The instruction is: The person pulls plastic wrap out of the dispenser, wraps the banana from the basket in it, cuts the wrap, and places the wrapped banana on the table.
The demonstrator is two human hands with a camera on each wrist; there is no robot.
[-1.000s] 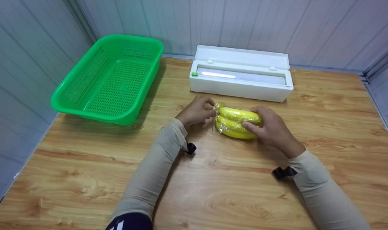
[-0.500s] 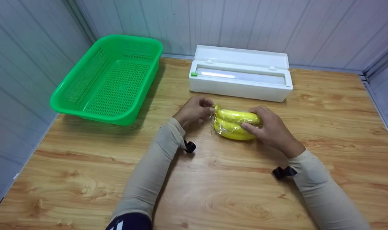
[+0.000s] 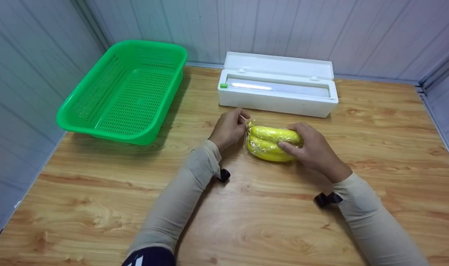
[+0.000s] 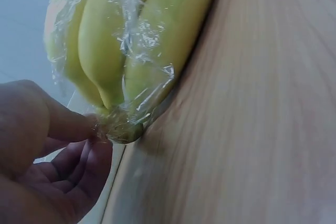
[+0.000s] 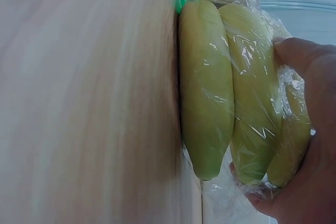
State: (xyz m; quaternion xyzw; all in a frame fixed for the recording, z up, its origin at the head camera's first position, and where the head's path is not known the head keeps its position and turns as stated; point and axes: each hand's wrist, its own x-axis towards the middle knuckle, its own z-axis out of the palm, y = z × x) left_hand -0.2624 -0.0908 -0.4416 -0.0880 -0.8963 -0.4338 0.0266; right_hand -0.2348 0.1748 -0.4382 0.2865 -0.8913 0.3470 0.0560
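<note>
A bunch of yellow bananas (image 3: pixel 270 150) wrapped in clear cling film lies on the wooden table in the middle of the head view. My right hand (image 3: pixel 318 153) grips the bunch from its right end, thumb on top. At the stem end, my left hand (image 3: pixel 228 130) pinches the gathered cling film (image 4: pixel 118 124) between thumb and finger, as the left wrist view shows. Film lies crinkled over the bananas (image 5: pixel 207 87) in the right wrist view, with a loose film edge hanging past the tips. The undersides of the bananas are hidden.
Behind the bananas stands a white cling film box (image 3: pixel 278 102), its lid raised against the wall and a roll (image 3: pixel 279 87) inside. A green perforated basket (image 3: pixel 165 107) stands at the back left. Panelled walls (image 3: pixel 283 29) border the table (image 3: pixel 268 221).
My left hand shifts slightly at the stem end, its wrist turning and the forearm moving a little to the right. The right hand keeps its grip, and the bananas barely move.
</note>
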